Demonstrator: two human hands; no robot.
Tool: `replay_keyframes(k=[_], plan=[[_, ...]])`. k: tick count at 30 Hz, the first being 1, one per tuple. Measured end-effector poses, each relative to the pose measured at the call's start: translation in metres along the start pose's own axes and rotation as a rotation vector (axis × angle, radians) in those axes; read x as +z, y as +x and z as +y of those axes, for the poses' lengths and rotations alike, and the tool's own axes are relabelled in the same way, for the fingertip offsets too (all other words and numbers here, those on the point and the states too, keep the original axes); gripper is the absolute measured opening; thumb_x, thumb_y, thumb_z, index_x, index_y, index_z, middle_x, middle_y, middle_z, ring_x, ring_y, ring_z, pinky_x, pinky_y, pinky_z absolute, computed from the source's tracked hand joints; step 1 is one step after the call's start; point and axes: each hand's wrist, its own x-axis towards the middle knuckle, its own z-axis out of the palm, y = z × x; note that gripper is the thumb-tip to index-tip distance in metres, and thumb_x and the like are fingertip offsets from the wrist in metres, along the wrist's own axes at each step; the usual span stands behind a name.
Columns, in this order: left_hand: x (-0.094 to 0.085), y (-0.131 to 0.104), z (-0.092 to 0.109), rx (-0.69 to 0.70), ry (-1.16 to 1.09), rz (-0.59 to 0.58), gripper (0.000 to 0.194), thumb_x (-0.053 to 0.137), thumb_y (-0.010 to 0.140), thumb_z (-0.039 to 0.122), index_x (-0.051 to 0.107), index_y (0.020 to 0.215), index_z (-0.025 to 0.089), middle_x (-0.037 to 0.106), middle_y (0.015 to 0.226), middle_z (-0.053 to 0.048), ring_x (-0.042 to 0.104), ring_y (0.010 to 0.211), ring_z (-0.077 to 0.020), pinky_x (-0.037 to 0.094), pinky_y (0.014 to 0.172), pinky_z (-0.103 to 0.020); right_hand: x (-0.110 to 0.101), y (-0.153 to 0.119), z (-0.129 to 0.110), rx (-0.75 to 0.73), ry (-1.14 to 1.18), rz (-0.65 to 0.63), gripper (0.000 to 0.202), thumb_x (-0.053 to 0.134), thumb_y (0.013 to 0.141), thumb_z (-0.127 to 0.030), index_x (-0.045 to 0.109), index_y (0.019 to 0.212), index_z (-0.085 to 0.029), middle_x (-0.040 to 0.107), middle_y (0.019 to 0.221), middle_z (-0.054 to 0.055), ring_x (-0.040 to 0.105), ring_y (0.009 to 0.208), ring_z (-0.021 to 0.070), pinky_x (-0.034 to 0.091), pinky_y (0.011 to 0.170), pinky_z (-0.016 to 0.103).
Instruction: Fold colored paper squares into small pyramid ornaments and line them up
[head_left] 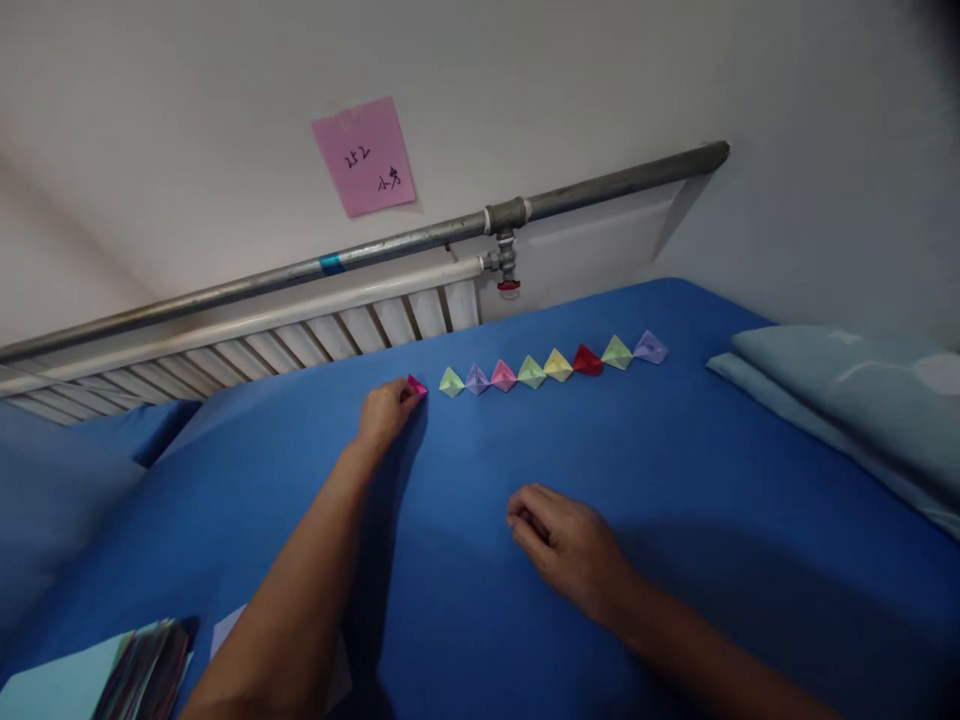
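My left hand [388, 411] pinches a small magenta folded-paper boat [417, 387] at the left end of a row on the blue sheet [465, 460]. The row of folded-paper boats runs to the right, from a light green boat [451, 383] through purple, pink, green, yellow and a red boat [587, 361] to a purple boat [650, 347]. A narrow gap separates the magenta boat from the light green one. Nearer to me, my right hand [564, 540] is curled above the sheet, thumb against fingertips, with nothing visible in it.
A stack of coloured paper [97, 672] lies at lower left, and a pale sheet [225, 628] is partly under my left forearm. Behind the bed are a white radiator [330, 335] and a metal pipe [420, 240]. A folded light-blue quilt [862, 400] lies at right.
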Motion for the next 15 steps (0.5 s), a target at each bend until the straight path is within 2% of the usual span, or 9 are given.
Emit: replay_keyframes(k=[5,9,15], plan=[[0.012,0.005,-0.002,0.026,-0.071,0.015,0.006,0.060,0.079,0.024,0.066,0.078,0.021,0.062,0.071,0.000,0.055,0.067,-0.0141,0.040,0.066,-0.025,0.001,0.000,-0.002,-0.038,0.001,0.019,0.017,0.046,0.081,-0.009,0.054,0.072,-0.020,0.057,0.065,-0.001,0.051,0.058,0.0107,0.038,0.056,0.022],[0.020,0.003,-0.005,0.017,-0.137,0.099,0.009,0.064,0.075,0.021,0.066,0.084,0.021,0.061,0.080,-0.001,0.056,0.074,-0.0148,0.043,0.073,-0.026,0.002,0.000,-0.001,-0.045,-0.006,0.020,0.016,0.046,0.082,-0.010,0.054,0.073,-0.020,0.058,0.066,-0.001,0.051,0.058,0.0111,0.038,0.056,0.023],[0.030,-0.003,-0.007,0.002,-0.232,0.175,0.008,0.060,0.080,0.024,0.066,0.080,0.020,0.058,0.076,-0.001,0.055,0.070,-0.0139,0.044,0.071,-0.026,0.002,0.001,-0.002,-0.024,-0.001,-0.018,0.014,0.048,0.082,-0.010,0.054,0.073,-0.020,0.058,0.066,-0.001,0.051,0.058,0.0111,0.037,0.055,0.023]])
